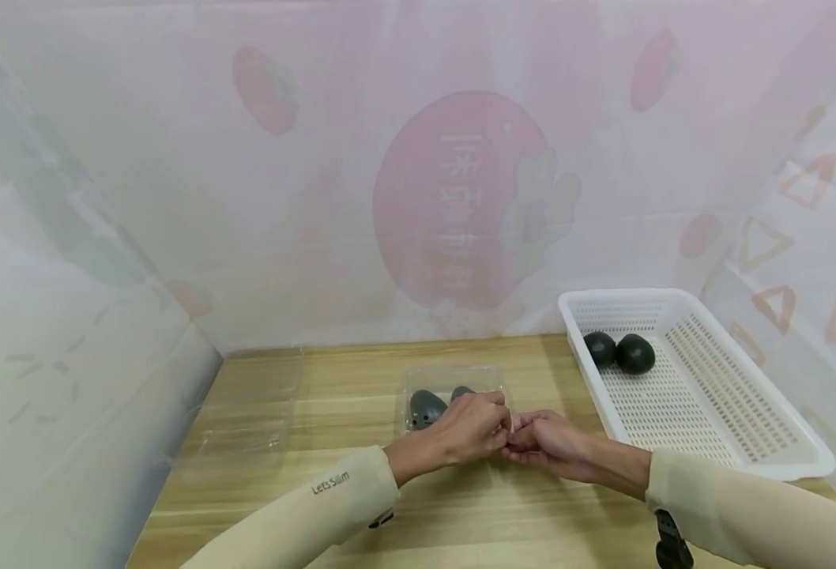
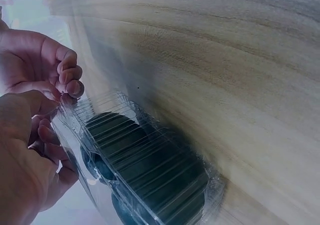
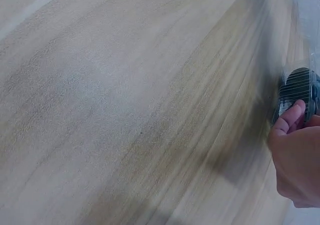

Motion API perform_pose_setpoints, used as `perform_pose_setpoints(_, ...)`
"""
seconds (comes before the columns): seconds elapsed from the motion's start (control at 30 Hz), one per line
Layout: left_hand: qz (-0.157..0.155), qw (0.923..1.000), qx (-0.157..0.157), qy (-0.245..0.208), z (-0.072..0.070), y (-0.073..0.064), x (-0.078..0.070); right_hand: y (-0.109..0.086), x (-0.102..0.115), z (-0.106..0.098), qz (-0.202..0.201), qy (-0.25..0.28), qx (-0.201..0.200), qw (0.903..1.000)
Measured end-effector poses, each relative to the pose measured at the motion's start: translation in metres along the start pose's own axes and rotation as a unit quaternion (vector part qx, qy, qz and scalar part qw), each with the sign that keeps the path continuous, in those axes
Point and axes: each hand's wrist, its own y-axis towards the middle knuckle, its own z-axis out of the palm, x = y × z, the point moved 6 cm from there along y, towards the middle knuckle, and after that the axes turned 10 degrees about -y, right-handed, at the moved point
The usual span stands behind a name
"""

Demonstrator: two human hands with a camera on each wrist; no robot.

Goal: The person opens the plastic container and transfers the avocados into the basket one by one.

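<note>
The clear plastic box [image 1: 453,377] sits on the wooden table [image 1: 532,525] in front of me, with dark fruits [image 1: 427,407] that look like avocados inside. My left hand [image 1: 469,425] pinches its edge at the near right corner, thumb to one side and fingers curled to the other; my right hand [image 1: 556,444] pinches at that same corner, its fingertips close against my left ones. The wall looks thin and ribbed, so I judge it light and springy, apt to buckle or crack if I squeeze hard, and a bit slick. The fruits probably make up nearly all the weight and, being rounded, could roll if the box tips. The rim's corner seems the stiffest place to pinch; the full weight would be better borne from beneath, on opposite sides. I cannot tell whether the edge is fastened.
</note>
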Motion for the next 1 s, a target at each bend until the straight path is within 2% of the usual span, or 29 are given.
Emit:
perform_pose_setpoints(0.17, -0.001, 0.9988, -0.026, -0.041, -0.011, 0.003, -0.002, 0.0, -0.001, -0.002, -0.001, 0.012, 0.006, 0.9999)
perform_pose_setpoints(0.23, -0.006, 0.9985, -0.033, -0.043, -0.013, 0.003, -0.002, -0.001, -0.001, -0.003, -0.001, 0.011, 0.009, 0.9999)
perform_pose_setpoints(0.43, -0.017, 0.9991, -0.038, -0.013, -0.011, -0.001, -0.002, -0.002, 0.003, -0.001, 0.002, -0.002, 0.027, 0.9996)
perform_pose_setpoints(0.6, 0.006, 0.9986, -0.048, 0.023, -0.011, -0.008, -0.005, -0.002, 0.004, -0.002, 0.006, -0.027, 0.028, 0.9992)
perform_pose_setpoints(0.77, 0.001, 0.9962, -0.08, 0.035, -0.021, -0.019, 0.003, -0.002, 0.009, -0.005, -0.011, -0.102, 0.017, 0.9945)
perform_pose_setpoints(0.9, -0.024, 0.9915, -0.126, 0.02, -0.036, -0.037, 0.013, -0.003, 0.018, -0.008, -0.036, -0.174, -0.011, 0.984)
perform_pose_setpoints(1.0, -0.046, 0.986, -0.16, 0.003, -0.047, -0.054, 0.022, -0.005, 0.026, -0.01, -0.052, -0.226, -0.033, 0.9722)
